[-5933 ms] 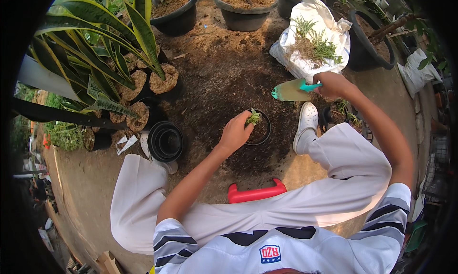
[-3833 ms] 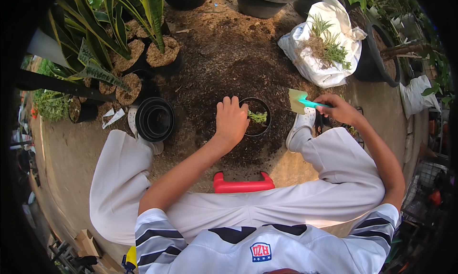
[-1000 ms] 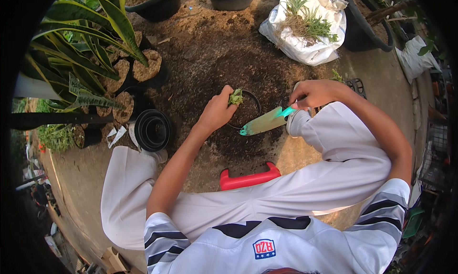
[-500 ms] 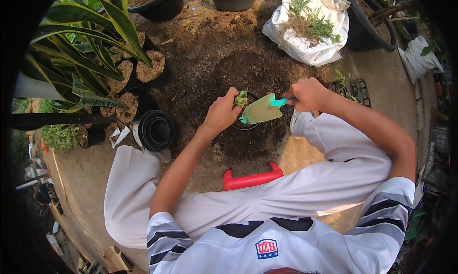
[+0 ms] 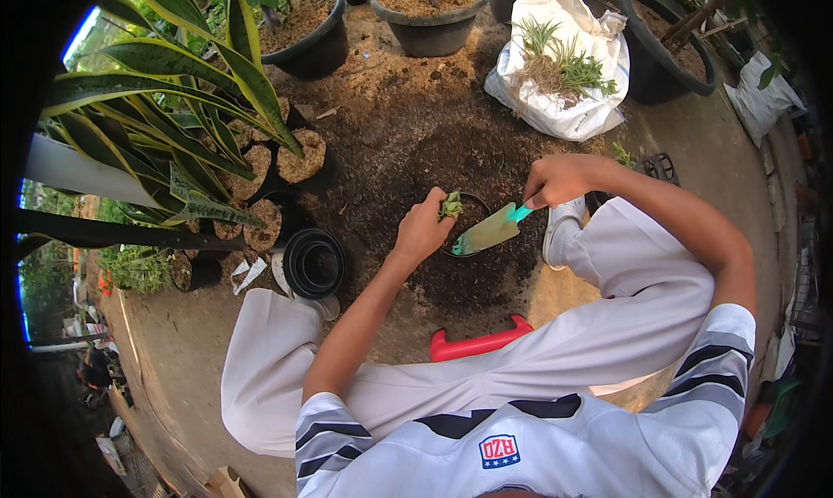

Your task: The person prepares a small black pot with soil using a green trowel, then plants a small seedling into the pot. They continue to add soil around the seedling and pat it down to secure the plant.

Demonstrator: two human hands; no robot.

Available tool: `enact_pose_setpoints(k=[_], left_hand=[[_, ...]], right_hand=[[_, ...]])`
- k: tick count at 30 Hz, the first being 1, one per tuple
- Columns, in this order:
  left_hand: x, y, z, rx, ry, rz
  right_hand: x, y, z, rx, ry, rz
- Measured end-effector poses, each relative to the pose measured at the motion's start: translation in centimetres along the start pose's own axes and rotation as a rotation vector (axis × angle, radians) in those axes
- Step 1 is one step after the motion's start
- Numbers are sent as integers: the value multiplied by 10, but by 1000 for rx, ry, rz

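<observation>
My left hand is closed around a small green plant at the left rim of a round dark pot. The plant's leaves stick out past my fingers; its lower part is hidden. With my right hand I grip the turquoise handle of a garden trowel. Its worn, soil-stained blade slants down to the left across the pot, with the tip near the pot's front rim. Blade and hand cover much of the pot's inside. Dark loose soil lies spread on the ground around it.
Nested black pots stand to the left beside potted snake plants. A white sack with uprooted grassy plants sits at the far right. Large planters line the back. A red plastic stool is between my legs.
The view has shifted, so the scene appears lower and further right. The trowel's blade now points more steeply down, and its tip sits lower across the pot. Both hands keep their hold.
</observation>
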State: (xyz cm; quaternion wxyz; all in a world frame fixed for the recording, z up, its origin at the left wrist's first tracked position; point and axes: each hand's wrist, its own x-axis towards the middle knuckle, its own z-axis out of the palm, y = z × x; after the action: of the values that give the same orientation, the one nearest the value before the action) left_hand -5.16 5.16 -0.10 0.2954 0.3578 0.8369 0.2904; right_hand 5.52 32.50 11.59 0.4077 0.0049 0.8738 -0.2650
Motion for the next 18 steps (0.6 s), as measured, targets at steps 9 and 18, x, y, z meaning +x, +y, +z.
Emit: enact_pose_setpoints(k=[9,18], left_hand=[[0,4,-1,-14,-21,-28],[4,-2,1,28,43,-38]], right_hand=[[21,14,34,-148,143,118],[44,30,-6,-11,-97,-1]])
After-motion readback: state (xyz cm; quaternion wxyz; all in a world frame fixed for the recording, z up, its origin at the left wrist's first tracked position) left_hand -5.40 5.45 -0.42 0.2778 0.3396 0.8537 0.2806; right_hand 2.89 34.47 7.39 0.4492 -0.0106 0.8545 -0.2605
